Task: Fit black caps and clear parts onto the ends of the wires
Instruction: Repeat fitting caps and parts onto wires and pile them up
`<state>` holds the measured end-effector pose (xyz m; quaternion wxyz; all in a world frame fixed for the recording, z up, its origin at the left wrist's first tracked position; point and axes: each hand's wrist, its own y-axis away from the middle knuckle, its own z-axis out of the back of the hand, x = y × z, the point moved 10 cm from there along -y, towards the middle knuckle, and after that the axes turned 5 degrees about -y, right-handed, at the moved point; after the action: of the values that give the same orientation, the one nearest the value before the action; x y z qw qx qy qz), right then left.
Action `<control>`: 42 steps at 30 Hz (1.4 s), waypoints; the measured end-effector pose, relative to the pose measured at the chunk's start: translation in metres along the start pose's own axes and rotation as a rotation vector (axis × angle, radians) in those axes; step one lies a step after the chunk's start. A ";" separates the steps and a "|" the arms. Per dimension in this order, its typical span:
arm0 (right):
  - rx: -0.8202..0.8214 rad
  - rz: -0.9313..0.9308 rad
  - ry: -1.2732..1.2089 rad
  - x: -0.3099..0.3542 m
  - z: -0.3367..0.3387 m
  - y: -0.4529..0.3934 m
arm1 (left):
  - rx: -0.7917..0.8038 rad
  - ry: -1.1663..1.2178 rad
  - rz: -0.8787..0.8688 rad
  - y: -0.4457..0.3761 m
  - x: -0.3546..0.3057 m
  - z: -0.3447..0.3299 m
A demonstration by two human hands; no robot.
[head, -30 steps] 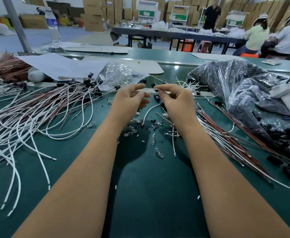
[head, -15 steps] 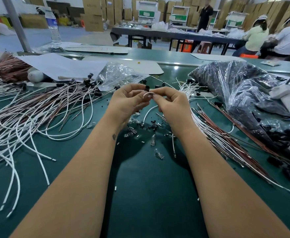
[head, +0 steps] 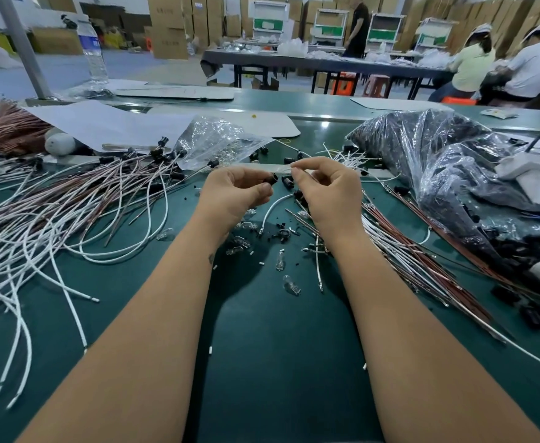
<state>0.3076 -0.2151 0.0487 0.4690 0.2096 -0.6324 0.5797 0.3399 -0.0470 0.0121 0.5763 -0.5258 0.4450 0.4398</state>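
Black cap (head: 272,180) pinched in the left hand (head: 233,196), above the surface (head: 278,346); right hand (head: 329,190) pinches a white wire (head: 272,206) end just beside it, grip narrow. Capped wires (head: 80,199) heaped left. Uncapped bundle (head: 422,260) right, loose clear parts (head: 291,284) between: judged well short of finished.

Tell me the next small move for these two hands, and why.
Probably bring the right hand leftward to feed the white wire end into the black cap. The left hand pinches the cap with its open end facing the right hand, which pinches the wire end just beside it, not yet inserted.
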 end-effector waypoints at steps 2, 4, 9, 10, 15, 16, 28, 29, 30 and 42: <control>-0.010 0.003 -0.040 0.001 0.002 -0.001 | 0.000 -0.001 0.014 -0.001 0.002 0.000; 0.004 0.003 -0.045 0.000 0.000 -0.001 | 0.005 0.007 0.023 -0.001 0.003 -0.001; 0.009 -0.004 -0.010 -0.003 -0.003 -0.001 | 0.008 0.037 0.033 0.000 0.002 -0.001; 0.003 -0.007 -0.009 -0.003 -0.002 -0.001 | 0.006 0.043 0.037 0.000 0.002 0.000; 0.020 0.003 -0.003 -0.003 -0.004 -0.001 | 0.034 0.053 0.043 0.001 0.003 -0.004; 0.022 0.007 0.004 -0.003 -0.005 -0.001 | 0.038 0.055 0.045 0.001 0.002 -0.004; 0.087 0.133 0.280 0.004 -0.015 0.003 | -0.014 0.007 -0.003 0.000 -0.001 0.003; 0.085 0.147 0.307 0.005 -0.016 0.004 | -0.012 -0.008 -0.009 0.000 -0.002 0.003; 0.084 0.158 0.330 0.006 -0.016 0.004 | -0.011 -0.021 -0.016 0.000 -0.002 0.003; 0.220 0.151 0.431 -0.003 -0.033 0.008 | -0.029 -0.036 -0.041 0.003 -0.005 0.003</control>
<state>0.3141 -0.1837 0.0385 0.5227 0.0832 -0.4647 0.7099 0.3366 -0.0436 0.0163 0.5853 -0.5351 0.4172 0.4438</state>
